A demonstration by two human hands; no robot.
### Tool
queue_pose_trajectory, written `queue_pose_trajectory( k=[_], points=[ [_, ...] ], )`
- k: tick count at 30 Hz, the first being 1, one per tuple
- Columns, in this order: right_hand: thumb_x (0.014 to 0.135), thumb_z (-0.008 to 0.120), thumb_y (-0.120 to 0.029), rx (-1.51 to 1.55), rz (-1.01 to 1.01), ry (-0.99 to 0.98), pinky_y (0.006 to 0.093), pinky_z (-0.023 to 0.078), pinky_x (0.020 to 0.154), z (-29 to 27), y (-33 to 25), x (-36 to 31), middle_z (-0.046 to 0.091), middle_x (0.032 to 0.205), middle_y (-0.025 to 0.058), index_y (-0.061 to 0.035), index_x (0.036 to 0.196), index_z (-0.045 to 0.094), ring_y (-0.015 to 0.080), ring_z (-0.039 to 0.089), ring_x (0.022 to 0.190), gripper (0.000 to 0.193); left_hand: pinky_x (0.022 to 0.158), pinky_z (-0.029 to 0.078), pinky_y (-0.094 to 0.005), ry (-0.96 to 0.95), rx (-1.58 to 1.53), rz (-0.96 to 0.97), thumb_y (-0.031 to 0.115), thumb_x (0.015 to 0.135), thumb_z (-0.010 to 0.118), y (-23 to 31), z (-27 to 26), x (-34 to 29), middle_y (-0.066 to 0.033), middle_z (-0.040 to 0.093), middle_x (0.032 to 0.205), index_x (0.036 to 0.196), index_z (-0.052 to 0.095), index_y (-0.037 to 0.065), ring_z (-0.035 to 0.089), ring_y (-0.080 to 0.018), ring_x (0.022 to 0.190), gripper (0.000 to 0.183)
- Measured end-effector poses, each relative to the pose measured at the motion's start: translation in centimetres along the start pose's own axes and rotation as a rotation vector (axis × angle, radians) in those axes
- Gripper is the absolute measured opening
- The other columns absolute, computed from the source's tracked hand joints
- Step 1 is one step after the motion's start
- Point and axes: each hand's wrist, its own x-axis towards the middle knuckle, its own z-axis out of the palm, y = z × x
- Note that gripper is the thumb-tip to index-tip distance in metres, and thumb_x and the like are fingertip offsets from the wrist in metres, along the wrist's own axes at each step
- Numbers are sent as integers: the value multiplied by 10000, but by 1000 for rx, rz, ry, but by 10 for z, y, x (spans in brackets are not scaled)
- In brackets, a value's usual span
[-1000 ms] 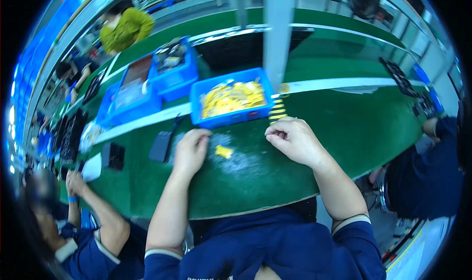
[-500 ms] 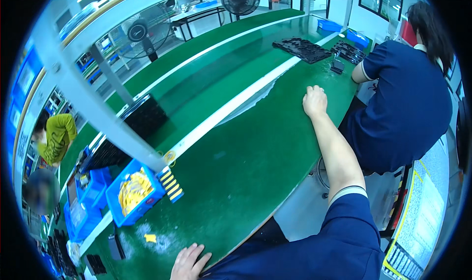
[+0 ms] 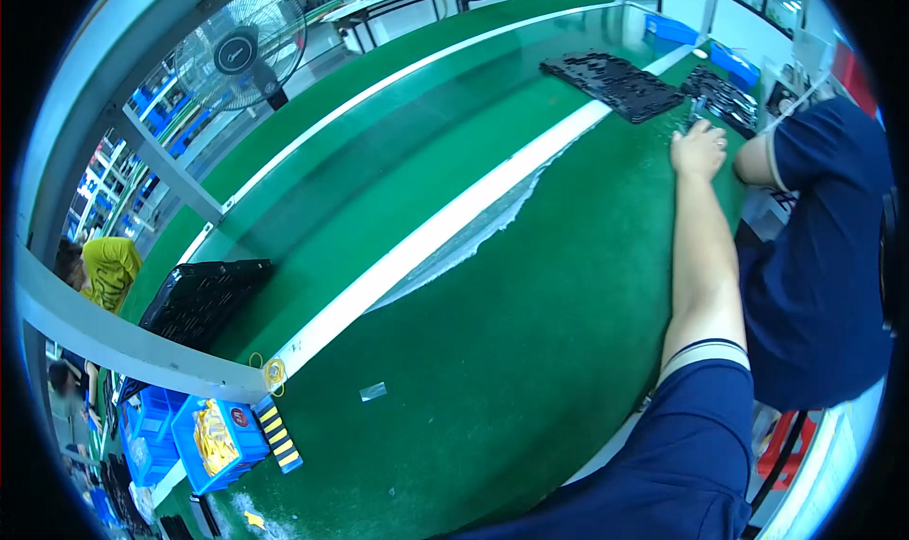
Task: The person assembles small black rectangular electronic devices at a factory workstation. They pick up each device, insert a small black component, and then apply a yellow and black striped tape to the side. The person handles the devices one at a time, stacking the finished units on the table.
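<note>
Right hand (image 3: 699, 149): stretching far out along the green table (image 3: 492, 332), knuckles up, fingers curled down onto the surface; whether they are pinching anything I cannot tell, since the fingertips are hidden under the hand
What it is touching: resting beside a small dark part (image 3: 696, 109) at the near edge of the black trays (image 3: 615, 83), which are lying on the table's far end next to a co-worker in a dark blue shirt (image 3: 824, 246)
Left hand: sitting out of view
Near end of the table: a blue bin (image 3: 220, 442) of yellow pieces is standing at the lower left, with a yellow-and-black striped block (image 3: 279, 436) just beside it
Middle: a white strip (image 3: 445, 232) is running lengthwise down the table, and a small clear scrap (image 3: 373, 391) is lying near it
</note>
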Motion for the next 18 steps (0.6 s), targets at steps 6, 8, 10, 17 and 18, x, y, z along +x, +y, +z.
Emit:
queue_pose_trajectory(
  k=[6,8,10,17,18],
  points=[
    [867,504,-472,71,113,-259,462,449,902,11,7,32,605,1126,232,-50,1243,498,377,544,1110,565,938,391,-565,90,12,-49,154,793,571,23,-20,20,-213,519,1207,1064,588,34,496,-385,1152,297],
    [902,433,-374,90,107,-203,461,456,891,55,20,52,606,1119,240,-46,1196,535,379,555,1089,452,952,380,-568,37,8,-38,169,793,561,21,-25,24,-217,491,1237,1104,560,41,467,-400,1176,337],
    [923,316,-216,62,62,-181,456,473,861,67,18,56,615,1090,247,-47,1160,561,380,581,1032,382,994,333,-579,-18,62,-3,211,795,542,7,-14,12,-221,450,1286,1172,539,58,406,-412,1228,407],
    [868,541,-402,328,69,-23,483,483,808,3,9,1,622,983,242,-99,1241,497,400,599,939,482,1049,258,-569,5,-12,-7,248,813,511,13,-14,20,-214,384,1370,1276,488,70,341,-391,1295,497],
    [868,545,-398,413,25,-27,484,476,816,-6,8,-10,619,973,252,-114,1273,487,401,601,930,498,1053,253,-569,1,-22,-12,242,813,516,15,-17,23,-209,377,1383,1286,477,72,330,-395,1304,505]
  ],
)
